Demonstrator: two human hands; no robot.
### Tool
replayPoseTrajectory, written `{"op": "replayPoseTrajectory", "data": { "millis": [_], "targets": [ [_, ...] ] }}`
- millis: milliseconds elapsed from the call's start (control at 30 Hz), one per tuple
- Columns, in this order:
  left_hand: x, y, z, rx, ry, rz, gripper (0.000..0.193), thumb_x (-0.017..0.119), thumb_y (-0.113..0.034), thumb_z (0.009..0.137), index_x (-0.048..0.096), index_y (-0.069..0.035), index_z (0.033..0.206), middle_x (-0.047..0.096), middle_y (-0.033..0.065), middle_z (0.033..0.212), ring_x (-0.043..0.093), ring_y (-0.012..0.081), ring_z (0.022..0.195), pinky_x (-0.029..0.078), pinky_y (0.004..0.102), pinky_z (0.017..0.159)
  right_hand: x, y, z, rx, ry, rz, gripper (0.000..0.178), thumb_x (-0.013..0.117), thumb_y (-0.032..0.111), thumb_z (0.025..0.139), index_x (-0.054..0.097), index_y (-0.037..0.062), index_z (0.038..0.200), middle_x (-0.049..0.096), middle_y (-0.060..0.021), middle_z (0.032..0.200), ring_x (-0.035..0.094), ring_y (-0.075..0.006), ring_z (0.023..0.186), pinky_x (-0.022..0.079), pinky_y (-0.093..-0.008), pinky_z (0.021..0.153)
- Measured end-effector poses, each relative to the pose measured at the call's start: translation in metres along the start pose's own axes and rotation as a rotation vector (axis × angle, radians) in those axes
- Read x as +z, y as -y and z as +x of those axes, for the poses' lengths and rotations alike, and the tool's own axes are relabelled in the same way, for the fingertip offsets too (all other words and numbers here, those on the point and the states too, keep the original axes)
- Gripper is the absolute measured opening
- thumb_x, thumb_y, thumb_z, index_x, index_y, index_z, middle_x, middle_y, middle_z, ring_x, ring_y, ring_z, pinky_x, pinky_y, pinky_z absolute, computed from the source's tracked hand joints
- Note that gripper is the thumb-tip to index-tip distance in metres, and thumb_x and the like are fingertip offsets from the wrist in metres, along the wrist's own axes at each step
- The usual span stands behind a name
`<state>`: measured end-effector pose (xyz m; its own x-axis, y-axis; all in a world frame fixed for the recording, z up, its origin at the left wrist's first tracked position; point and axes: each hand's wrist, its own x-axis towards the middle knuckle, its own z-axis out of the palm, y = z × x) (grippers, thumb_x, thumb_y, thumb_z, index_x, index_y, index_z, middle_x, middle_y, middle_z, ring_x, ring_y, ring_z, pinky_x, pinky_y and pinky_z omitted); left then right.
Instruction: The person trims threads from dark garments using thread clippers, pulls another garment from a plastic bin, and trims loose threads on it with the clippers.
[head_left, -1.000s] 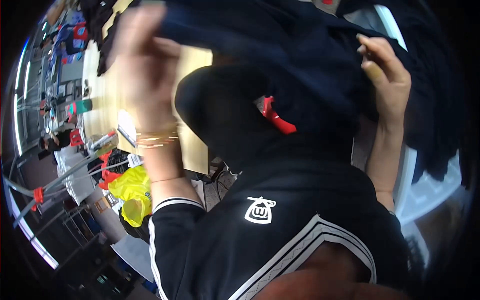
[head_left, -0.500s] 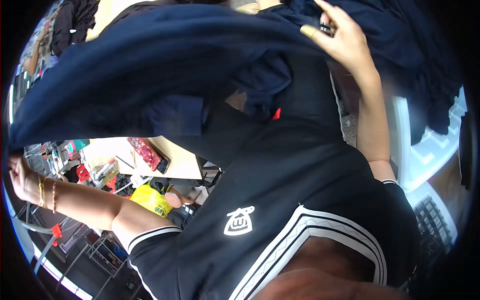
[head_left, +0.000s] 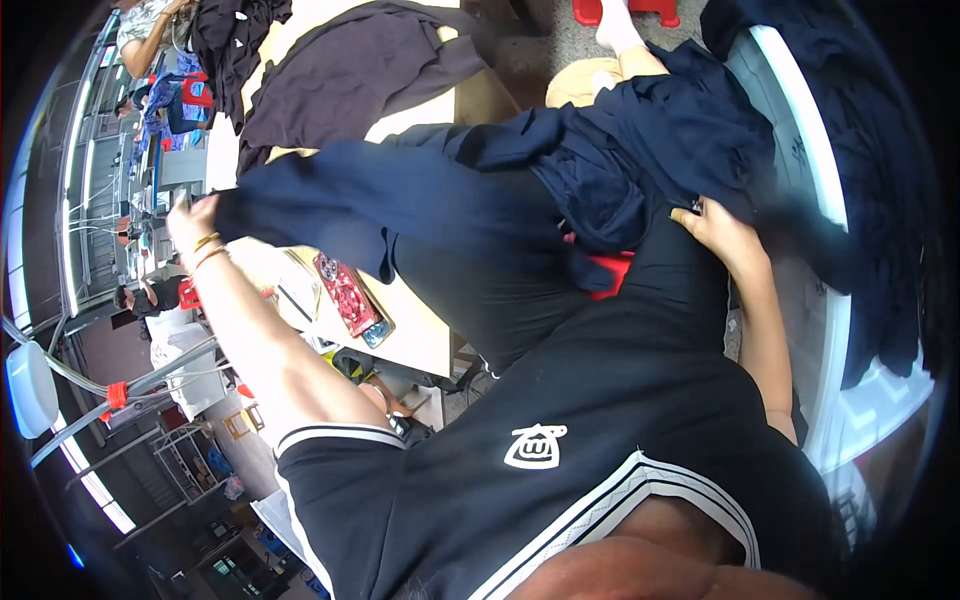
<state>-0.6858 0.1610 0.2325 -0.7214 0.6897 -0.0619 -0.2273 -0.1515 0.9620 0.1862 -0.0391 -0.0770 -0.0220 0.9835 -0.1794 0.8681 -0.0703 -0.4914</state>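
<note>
I hold a dark navy garment (head_left: 470, 200) stretched across my front, over the wooden table (head_left: 420, 335). My left hand (head_left: 192, 222), with gold bangles on the wrist, grips one end of it out at the left. My right hand (head_left: 722, 228) clutches the bunched part of the same garment at the right, near my black shirt (head_left: 600, 440). The cloth hides most of the table top below it.
A second dark garment (head_left: 370, 65) lies spread on the table farther away. A phone in a red patterned case (head_left: 348, 293) rests near the table's near edge. More navy cloth (head_left: 880, 200) hangs over a white rim (head_left: 812, 190) at the right. Another person's arm (head_left: 150, 30) shows at the top left.
The garment has come down from above my head to chest height and is pulled out flatter. My left hand swung up and out to the left; my right hand dropped lower.
</note>
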Motion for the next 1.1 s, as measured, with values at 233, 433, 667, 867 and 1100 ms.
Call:
{"op": "replayPoseTrajectory", "data": {
  "millis": [233,433,667,867,1100],
  "targets": [
    [0.192,0.289,-0.075,-0.393,0.158,0.510,0.102,0.075,-0.038,0.081,0.012,0.007,0.147,0.021,0.0273,0.151,0.030,0.0503,0.135,0.032,0.0593,0.108,-0.013,0.022,-0.011,-0.047,-0.079,0.036,0.049,0.072,0.015,0.076,0.062,0.0071,0.124,0.068,-0.0174,0.109,0.064,-0.0332,0.101,0.050,-0.0388,0.088],
    [0.280,0.392,-0.052,-0.125,0.577,0.671,0.059,0.060,-0.043,0.091,0.053,0.000,0.131,0.049,0.0120,0.138,0.046,0.0229,0.125,0.030,0.0362,0.110,0.012,0.002,-0.017,-0.108,-0.195,-0.023,0.048,0.065,0.004,0.076,0.062,0.0101,0.124,0.068,-0.0130,0.112,0.067,-0.0288,0.095,0.055,-0.0369,0.080],
    [0.366,0.382,0.040,-0.182,0.472,0.484,0.045,0.064,-0.026,0.089,0.059,0.008,0.119,0.062,0.0159,0.123,0.061,0.0223,0.109,0.041,0.0330,0.102,0.011,-0.001,-0.021,-0.117,-0.199,0.014,0.042,0.070,0.017,0.082,0.062,0.0106,0.124,0.070,-0.0119,0.104,0.068,-0.0277,0.087,0.055,-0.0356,0.073],
    [0.465,0.409,-0.090,0.627,0.605,0.939,0.074,0.071,-0.041,0.082,0.049,0.009,0.132,0.060,0.0244,0.125,0.061,0.0331,0.108,0.047,0.0383,0.094,0.012,0.002,-0.019,-0.132,-0.264,0.049,0.038,0.070,0.020,0.082,0.065,0.0121,0.119,0.070,-0.0095,0.090,0.068,-0.0279,0.077,0.054,-0.0364,0.064],
    [0.492,0.453,-0.476,0.341,1.866,1.036,0.044,0.055,-0.031,0.096,0.060,0.003,0.123,0.064,0.0128,0.121,0.059,0.0212,0.113,0.042,0.0299,0.099,0.019,-0.006,-0.024,-0.094,-0.223,0.061,0.037,0.068,0.020,0.084,0.065,0.0123,0.120,0.071,-0.0094,0.096,0.069,-0.0277,0.082,0.055,-0.0372,0.067]
  ]
}}
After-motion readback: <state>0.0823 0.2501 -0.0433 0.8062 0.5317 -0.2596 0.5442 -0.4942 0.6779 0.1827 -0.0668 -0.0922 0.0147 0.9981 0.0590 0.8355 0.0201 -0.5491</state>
